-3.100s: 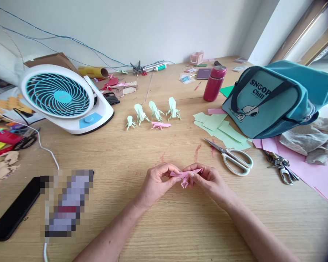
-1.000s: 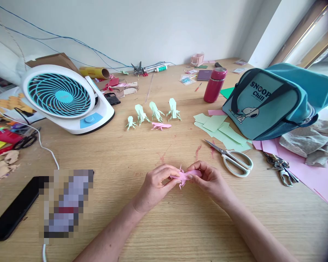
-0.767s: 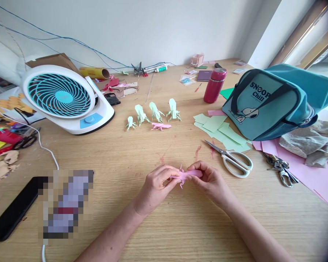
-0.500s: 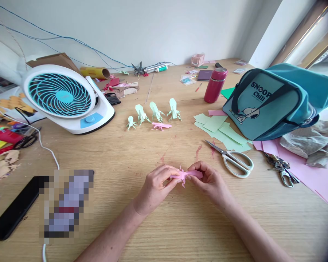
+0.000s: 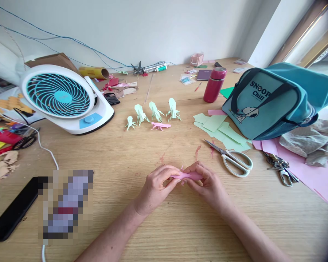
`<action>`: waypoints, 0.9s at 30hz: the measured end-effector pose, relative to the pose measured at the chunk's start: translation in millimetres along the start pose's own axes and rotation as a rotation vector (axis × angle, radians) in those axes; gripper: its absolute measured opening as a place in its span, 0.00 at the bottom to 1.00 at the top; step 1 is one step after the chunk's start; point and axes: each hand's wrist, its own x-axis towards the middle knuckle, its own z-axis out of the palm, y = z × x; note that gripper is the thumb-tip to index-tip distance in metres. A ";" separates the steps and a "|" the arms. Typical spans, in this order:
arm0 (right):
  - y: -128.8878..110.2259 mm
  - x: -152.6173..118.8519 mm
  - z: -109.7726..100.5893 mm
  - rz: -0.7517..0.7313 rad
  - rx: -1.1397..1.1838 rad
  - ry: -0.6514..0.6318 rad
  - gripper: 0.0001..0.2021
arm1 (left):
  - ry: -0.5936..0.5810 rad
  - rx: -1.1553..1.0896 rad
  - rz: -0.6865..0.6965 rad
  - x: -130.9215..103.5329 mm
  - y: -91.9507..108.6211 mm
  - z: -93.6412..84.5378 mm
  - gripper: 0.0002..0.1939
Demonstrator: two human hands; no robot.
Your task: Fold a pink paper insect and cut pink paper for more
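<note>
A pink folded-paper insect [image 5: 190, 175] is held just above the wooden table between my two hands. My left hand [image 5: 160, 183] pinches its left end between thumb and fingers. On the other side my right hand [image 5: 206, 180] grips the wider right part, thumb below and fingers over the top. Thin paper legs stick out between the hands; much of the figure is hidden by fingers. Farther back stands a row of light green paper insects [image 5: 155, 111], with another pink paper insect [image 5: 160, 126] lying in front of them.
Scissors [image 5: 236, 160] lie right of my hands, beside green paper sheets [image 5: 218, 127], keys [image 5: 281, 169] and pink paper [image 5: 314, 178]. A teal bag [image 5: 262, 105] and red flask [image 5: 214, 85] stand behind. At left are a fan [image 5: 62, 96], a black phone-like slab [image 5: 16, 209] and a white cable.
My right hand has shifted slightly left along the pink paper insect, its fingers now covering more of the middle and legs. My left hand keeps its pinch.
</note>
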 end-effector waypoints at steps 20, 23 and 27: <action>1.8 0.1 2.8 -0.069 -0.065 0.033 0.02 | -0.019 -0.103 -0.086 3.8 2.0 -2.6 0.07; -1.5 -0.9 2.5 -0.045 -0.077 0.024 0.03 | -0.033 -0.111 -0.139 4.1 2.8 -3.1 0.06; -4.0 -2.5 3.0 -0.032 -0.112 0.040 0.03 | -0.062 -0.158 -0.234 3.7 2.8 -3.2 0.04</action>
